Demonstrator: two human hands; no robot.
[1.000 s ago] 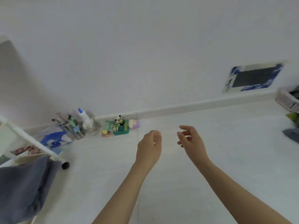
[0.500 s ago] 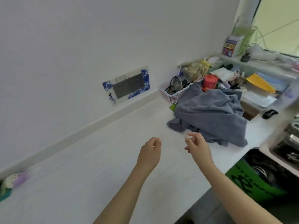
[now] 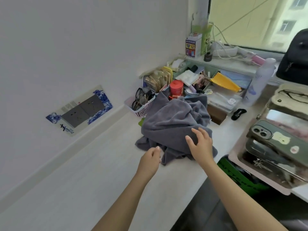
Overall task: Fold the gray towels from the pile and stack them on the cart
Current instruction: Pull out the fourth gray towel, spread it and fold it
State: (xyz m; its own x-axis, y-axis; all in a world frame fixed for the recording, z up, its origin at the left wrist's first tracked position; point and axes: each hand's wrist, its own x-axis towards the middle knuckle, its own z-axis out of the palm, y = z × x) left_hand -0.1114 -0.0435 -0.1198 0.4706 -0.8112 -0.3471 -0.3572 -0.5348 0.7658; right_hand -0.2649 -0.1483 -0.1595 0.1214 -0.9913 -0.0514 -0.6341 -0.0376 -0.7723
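- Fingers (image 3: 194, 132) of the right hand (image 3: 202, 147) are spread and nearly straight above the near part of the gray towel pile (image 3: 173, 127), with nothing gripped; whether the fingertips touch the cloth cannot be told.
- Left hand (image 3: 150, 161) sits just at the near-left edge of the pile with its fingers curled loosely inward; it holds nothing that can be seen, and the fingertips lie close to a low fold of towel.
- Both forearms are bare and reach in from the bottom of the view, the left over the countertop (image 3: 80, 177), the right over its front edge.
- Towels lie crumpled in one heap on the white countertop, toward its far right end, near the corner by the window (image 3: 260, 20).
- Just behind the pile stands a pink basket (image 3: 141, 108) with eyeglasses in it, touching or nearly touching the cloth.
- Beside the basket, behind the heap, stands a red lidded jar (image 3: 176, 88) among cluttered small items.
- On the wall to the left is a gray double socket (image 3: 83, 110) framed by a blue-and-white sticker.
- To the right of the pile, a phone in a dark case (image 3: 280, 139) lies camera side up on a stack of things.
- A green box (image 3: 240, 177) sits lower down, under the counter's right edge.
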